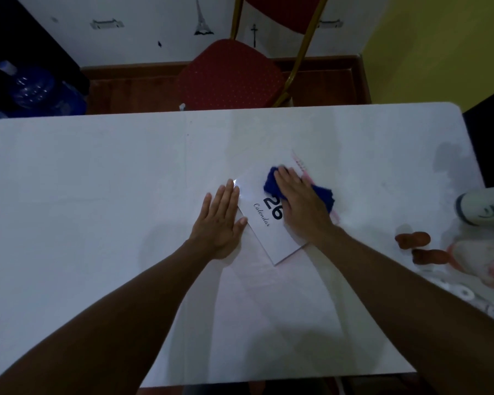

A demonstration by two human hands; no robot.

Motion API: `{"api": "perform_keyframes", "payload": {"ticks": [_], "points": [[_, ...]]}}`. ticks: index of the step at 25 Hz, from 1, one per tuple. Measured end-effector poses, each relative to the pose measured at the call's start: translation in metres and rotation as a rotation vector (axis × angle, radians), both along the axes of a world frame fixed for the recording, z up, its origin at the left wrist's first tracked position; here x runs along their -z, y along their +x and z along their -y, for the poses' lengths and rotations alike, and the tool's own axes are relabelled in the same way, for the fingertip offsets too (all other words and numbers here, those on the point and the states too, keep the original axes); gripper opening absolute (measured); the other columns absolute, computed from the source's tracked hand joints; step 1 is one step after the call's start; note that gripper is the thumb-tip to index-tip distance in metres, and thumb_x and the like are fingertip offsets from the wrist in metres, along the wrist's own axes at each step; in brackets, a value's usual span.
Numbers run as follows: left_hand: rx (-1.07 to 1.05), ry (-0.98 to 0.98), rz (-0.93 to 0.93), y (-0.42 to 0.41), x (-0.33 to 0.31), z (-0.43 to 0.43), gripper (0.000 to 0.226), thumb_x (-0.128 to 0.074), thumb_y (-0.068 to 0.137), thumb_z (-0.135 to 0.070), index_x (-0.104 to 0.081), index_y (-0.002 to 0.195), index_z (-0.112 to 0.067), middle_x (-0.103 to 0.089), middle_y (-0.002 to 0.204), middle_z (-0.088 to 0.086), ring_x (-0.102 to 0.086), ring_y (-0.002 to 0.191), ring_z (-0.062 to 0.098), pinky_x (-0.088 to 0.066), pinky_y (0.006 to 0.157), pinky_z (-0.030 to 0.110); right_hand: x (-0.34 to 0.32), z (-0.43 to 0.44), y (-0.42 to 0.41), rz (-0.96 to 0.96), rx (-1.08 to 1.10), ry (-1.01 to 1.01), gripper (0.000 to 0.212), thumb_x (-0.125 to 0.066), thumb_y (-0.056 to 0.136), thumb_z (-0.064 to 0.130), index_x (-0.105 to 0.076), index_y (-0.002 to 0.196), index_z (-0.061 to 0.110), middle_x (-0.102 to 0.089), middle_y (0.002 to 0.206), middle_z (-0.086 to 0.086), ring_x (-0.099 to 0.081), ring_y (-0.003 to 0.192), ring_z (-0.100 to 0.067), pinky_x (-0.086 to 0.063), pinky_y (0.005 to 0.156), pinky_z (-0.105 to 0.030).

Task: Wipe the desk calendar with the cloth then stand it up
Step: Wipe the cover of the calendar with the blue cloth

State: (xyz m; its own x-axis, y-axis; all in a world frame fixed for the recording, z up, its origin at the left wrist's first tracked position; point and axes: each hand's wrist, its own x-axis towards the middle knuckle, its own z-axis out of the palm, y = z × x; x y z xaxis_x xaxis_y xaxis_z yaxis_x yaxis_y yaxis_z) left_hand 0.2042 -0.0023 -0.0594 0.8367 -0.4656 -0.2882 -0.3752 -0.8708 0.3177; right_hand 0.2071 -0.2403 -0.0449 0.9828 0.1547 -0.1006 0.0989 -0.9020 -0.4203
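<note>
I have the desk calendar (268, 223) lying flat on the white worktop (97, 195), just right of centre, turned so its spiral edge points toward 1 o'clock. My right hand (300, 201) lies flat and spread on the blue cloth (273, 182), pressing it onto the cover rather than gripping it; the cloth bunches out at 10 o'clock and 3 o'clock of the palm. My left hand (221, 220) is empty, fingers straight and together, palm down at the calendar's 9 o'clock edge, bracing it. To wipe well, I judge the strokes should run from the spiral down to the 6 o'clock corner, with even, light pressure, so the card does not skid under the brace. Both forearms reach in from 6 o'clock, wrists low.
</note>
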Motion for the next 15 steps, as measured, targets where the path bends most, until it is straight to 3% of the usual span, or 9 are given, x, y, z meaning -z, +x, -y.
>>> {"api": "perform_keyframes", "payload": {"ticks": [5, 8, 12, 15], "points": [[-0.007, 0.013, -0.006, 0.0, 0.002, 0.0, 0.072, -0.004, 0.098, -0.058, 0.019, 0.154, -0.018, 0.023, 0.164, 0.003, 0.022, 0.15, 0.018, 0.006, 0.123, 0.045, 0.006, -0.042, 0.014, 0.042, -0.032, -0.02, 0.071, -0.055, 0.098, 0.002, -0.024, 0.161, 0.009, -0.023, 0.17, -0.007, -0.018, 0.157, -0.024, -0.014, 0.128, -0.045], [0.003, 0.02, -0.01, -0.001, 0.003, 0.0, 0.074, 0.003, 0.096, -0.06, 0.019, 0.154, -0.017, 0.024, 0.163, 0.005, 0.023, 0.15, 0.019, 0.006, 0.123, 0.045, 0.005, -0.03, -0.048, 0.074, -0.185, 0.07, 0.072, -0.058, 0.093, -0.002, -0.034, 0.159, 0.011, -0.033, 0.166, -0.004, -0.025, 0.155, -0.02, -0.023, 0.126, -0.046], [-0.006, 0.003, -0.009, -0.001, 0.002, 0.001, 0.075, -0.001, 0.097, -0.059, 0.017, 0.155, -0.015, 0.023, 0.164, 0.005, 0.022, 0.15, 0.019, 0.007, 0.123, 0.045, 0.002, 0.02, -0.082, 0.046, -0.507, 0.055, 0.078, -0.06, 0.087, -0.006, -0.037, 0.158, 0.016, -0.035, 0.165, 0.001, -0.026, 0.155, -0.015, -0.021, 0.127, -0.04], [-0.005, 0.014, -0.005, -0.001, 0.0, 0.002, 0.074, -0.003, 0.097, -0.057, 0.017, 0.155, -0.015, 0.023, 0.164, 0.005, 0.022, 0.15, 0.019, 0.006, 0.123, 0.045, 0.001, 0.036, -0.041, 0.042, -0.422, 0.03, 0.08, -0.057, 0.082, -0.014, -0.039, 0.157, 0.01, -0.037, 0.164, -0.004, -0.03, 0.154, -0.022, -0.021, 0.126, -0.042]]}}
